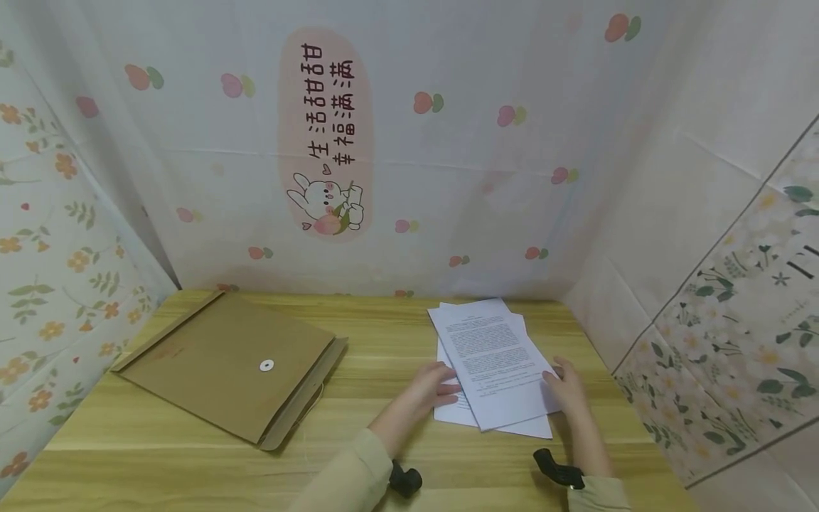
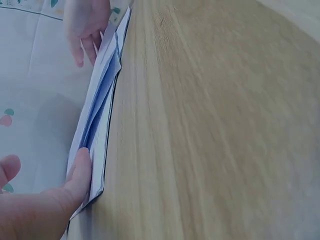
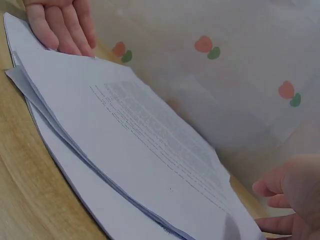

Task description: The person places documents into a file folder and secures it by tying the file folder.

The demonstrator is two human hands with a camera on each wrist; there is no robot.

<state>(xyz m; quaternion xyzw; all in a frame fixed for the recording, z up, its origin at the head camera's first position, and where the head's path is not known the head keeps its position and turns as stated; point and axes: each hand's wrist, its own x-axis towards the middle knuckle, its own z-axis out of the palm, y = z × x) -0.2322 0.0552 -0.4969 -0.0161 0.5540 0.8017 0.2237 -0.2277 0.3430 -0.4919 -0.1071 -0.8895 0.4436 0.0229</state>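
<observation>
A stack of printed paper sheets lies on the right half of the table. Its upper sheets sit at an angle over the lower ones, and in the left wrist view gaps show between the layers. My left hand touches the stack's left edge, fingers extended; a finger lies along the paper. On the opposite side, my right hand is at the right edge near the lower corner, its thumb and fingers spread apart. Neither hand is curled round the paper.
A brown paper document envelope with a white round button and a string lies at the left of the wooden table. Patterned cloth hangs behind the table. Each wrist carries a black mount.
</observation>
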